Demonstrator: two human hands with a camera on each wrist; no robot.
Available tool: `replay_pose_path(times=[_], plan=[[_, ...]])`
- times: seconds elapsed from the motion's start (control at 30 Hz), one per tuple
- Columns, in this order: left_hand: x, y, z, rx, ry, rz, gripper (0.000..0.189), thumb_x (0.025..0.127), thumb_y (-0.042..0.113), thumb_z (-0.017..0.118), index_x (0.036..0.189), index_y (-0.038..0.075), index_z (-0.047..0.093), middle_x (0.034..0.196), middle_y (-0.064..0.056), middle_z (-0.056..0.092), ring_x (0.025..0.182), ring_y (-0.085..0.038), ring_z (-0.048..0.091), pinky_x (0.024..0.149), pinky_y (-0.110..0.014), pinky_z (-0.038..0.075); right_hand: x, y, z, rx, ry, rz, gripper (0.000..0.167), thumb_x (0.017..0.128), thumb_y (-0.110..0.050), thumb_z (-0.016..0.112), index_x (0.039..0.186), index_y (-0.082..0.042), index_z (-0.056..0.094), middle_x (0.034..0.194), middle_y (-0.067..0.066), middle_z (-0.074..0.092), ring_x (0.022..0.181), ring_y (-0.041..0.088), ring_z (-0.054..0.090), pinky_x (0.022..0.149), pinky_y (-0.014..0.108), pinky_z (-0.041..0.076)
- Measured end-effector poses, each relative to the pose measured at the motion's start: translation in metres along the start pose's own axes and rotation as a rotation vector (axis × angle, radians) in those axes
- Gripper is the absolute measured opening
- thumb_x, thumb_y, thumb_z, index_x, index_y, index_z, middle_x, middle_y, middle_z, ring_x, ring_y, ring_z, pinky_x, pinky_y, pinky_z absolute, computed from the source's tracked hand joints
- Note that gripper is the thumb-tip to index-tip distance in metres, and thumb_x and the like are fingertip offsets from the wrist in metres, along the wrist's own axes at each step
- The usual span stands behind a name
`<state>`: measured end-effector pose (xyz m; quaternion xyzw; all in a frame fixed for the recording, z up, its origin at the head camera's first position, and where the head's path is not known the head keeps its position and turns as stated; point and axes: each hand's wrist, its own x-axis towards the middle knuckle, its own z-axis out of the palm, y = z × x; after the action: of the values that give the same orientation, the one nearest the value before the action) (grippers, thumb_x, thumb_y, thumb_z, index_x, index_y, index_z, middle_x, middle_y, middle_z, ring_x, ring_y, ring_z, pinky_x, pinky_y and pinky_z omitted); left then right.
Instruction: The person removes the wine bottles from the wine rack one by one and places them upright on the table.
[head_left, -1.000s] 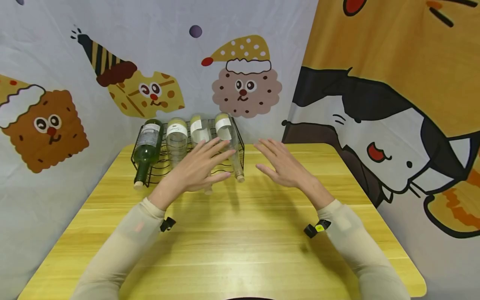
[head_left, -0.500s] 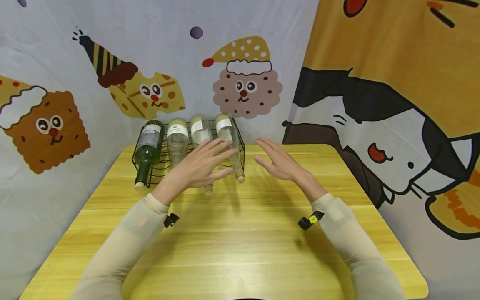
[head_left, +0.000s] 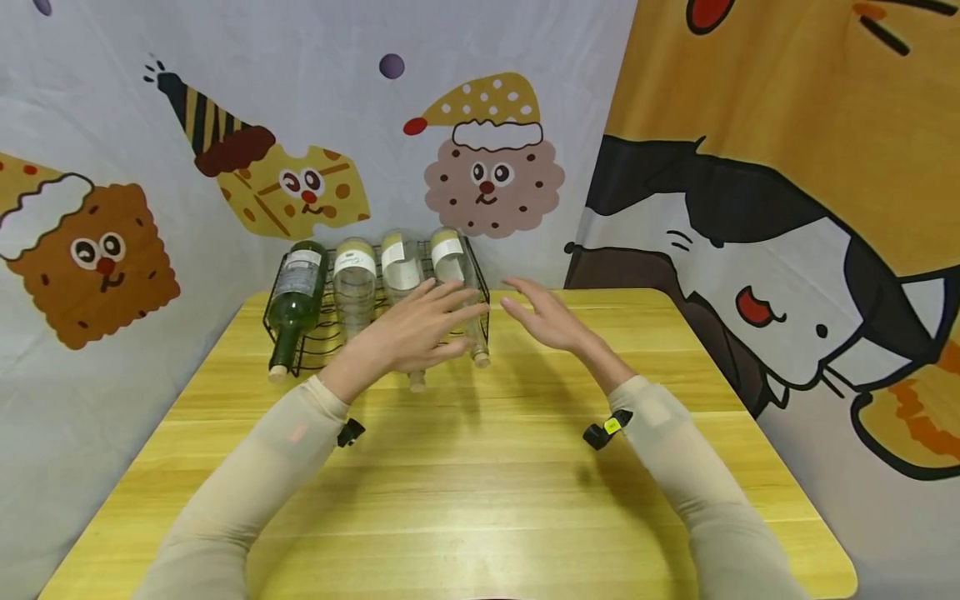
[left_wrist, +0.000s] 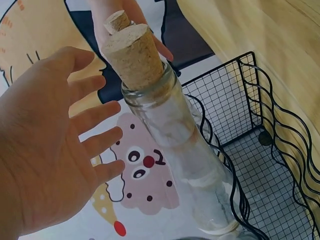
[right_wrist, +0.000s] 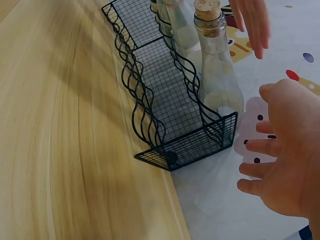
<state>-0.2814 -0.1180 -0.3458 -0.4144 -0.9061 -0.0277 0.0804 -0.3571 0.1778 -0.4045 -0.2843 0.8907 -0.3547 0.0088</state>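
My left hand (head_left: pixel 416 332), fingers straight and spread, hovers palm down over the front of a black wire bottle rack (head_left: pixel 486 321). It partly covers two clear bottles. My right hand (head_left: pixel 553 321) is held out just right of the rack, thumb apart from straight fingers, holding nothing. Four corked bottles lie tilted in the rack, necks toward me: a green wine bottle (head_left: pixel 296 292) at the left, then clear ones with white labels. In the left wrist view, a clear bottle (left_wrist: pixel 185 145) with a cork (left_wrist: pixel 135 60) stands beside my open palm. The right wrist view shows the rightmost clear bottle (right_wrist: pixel 217 75) near my fingers.
The rack stands at the back left of a light wooden table (head_left: pixel 480 500), close to a cloth backdrop (head_left: pixel 337 75) printed with cartoon figures. Its wire end panel (right_wrist: pixel 200 142) faces my right hand. Small black devices (head_left: pixel 597 433) sit at both wrists.
Both hands have drifted slightly toward each other: the left to the right, the right to the left. The right hand has turned more edge-on. The bottles and rack stay put.
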Motion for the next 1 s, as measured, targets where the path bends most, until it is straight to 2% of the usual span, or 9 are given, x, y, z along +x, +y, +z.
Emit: replay_pose_path(times=[0.23, 0.37, 0.63, 0.8, 1.0], plan=[[0.007, 0.006, -0.001, 0.039, -0.078, 0.024, 0.068, 0.116, 0.037, 0.065, 0.178, 0.021, 0.040, 0.185, -0.013, 0.038, 0.176, -0.039, 0.027, 0.145, -0.067, 0.021, 0.010, 0.002, 0.007, 0.119, -0.010, 0.008, 0.067, 0.122, -0.050, 0.045, 0.177, -0.013, 0.037, 0.182, 0.015, 0.042, 0.166, 0.046, 0.044, 0.135, 0.066, 0.042], [0.012, 0.008, 0.002, 0.084, -0.098, 0.054, 0.066, 0.114, 0.035, 0.070, 0.175, 0.020, 0.046, 0.183, -0.013, 0.041, 0.175, -0.039, 0.030, 0.143, -0.068, 0.026, 0.014, 0.004, 0.010, 0.154, -0.012, 0.016, 0.067, 0.122, -0.051, 0.045, 0.178, -0.014, 0.037, 0.181, 0.017, 0.042, 0.165, 0.046, 0.046, 0.131, 0.067, 0.048], [0.016, 0.013, 0.001, 0.102, -0.171, 0.074, 0.063, 0.113, 0.032, 0.072, 0.171, 0.018, 0.052, 0.181, -0.013, 0.044, 0.174, -0.040, 0.032, 0.143, -0.069, 0.026, 0.022, 0.002, 0.010, 0.228, -0.003, 0.034, 0.066, 0.122, -0.049, 0.045, 0.177, -0.012, 0.038, 0.179, 0.017, 0.046, 0.163, 0.045, 0.048, 0.133, 0.066, 0.044], [0.018, 0.015, 0.001, 0.113, -0.194, 0.080, 0.060, 0.112, 0.023, 0.074, 0.168, 0.017, 0.056, 0.178, -0.013, 0.049, 0.172, -0.039, 0.037, 0.142, -0.069, 0.027, 0.028, 0.004, 0.012, 0.275, -0.014, 0.061, 0.066, 0.122, -0.049, 0.044, 0.176, -0.011, 0.039, 0.180, 0.018, 0.044, 0.164, 0.043, 0.047, 0.134, 0.064, 0.044], [0.022, 0.015, 0.004, 0.128, -0.210, 0.078, 0.057, 0.110, 0.016, 0.075, 0.165, 0.017, 0.060, 0.176, -0.011, 0.053, 0.171, -0.037, 0.040, 0.143, -0.067, 0.028, 0.035, 0.005, 0.016, 0.420, -0.040, 0.114, 0.067, 0.123, -0.048, 0.042, 0.177, -0.010, 0.036, 0.183, 0.017, 0.038, 0.167, 0.042, 0.042, 0.137, 0.065, 0.040]])
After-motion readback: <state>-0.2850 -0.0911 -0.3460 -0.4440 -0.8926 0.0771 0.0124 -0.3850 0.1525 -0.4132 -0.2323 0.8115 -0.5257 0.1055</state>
